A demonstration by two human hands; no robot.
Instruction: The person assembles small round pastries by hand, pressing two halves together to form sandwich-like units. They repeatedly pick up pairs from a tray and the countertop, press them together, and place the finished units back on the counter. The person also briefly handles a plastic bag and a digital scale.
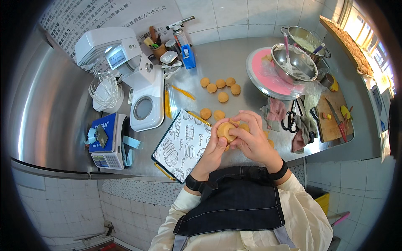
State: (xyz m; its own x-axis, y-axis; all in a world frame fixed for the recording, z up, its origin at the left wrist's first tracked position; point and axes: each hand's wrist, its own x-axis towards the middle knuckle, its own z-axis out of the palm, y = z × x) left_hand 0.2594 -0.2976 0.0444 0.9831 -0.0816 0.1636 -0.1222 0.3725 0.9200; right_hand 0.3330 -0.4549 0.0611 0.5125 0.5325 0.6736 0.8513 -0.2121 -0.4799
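A round golden-brown pastry is between my two hands, above the front of the steel table. My left hand wraps its left side and underside, with the thumb along the near edge. From the right, my right hand grips it, a fingertip pressed to its middle, where the surface looks dented. More such pastries lie partly hidden behind and below my hands. Just beyond them rest two uncovered ones, a left ball and a right ball. Several others, including a near ball, sit farther back.
A tray lined with printed paper lies left of my hands. Beyond it stand a stand mixer and a scale. A pink turntable carries a steel bowl. Scissors and a knife on a cutting board lie right.
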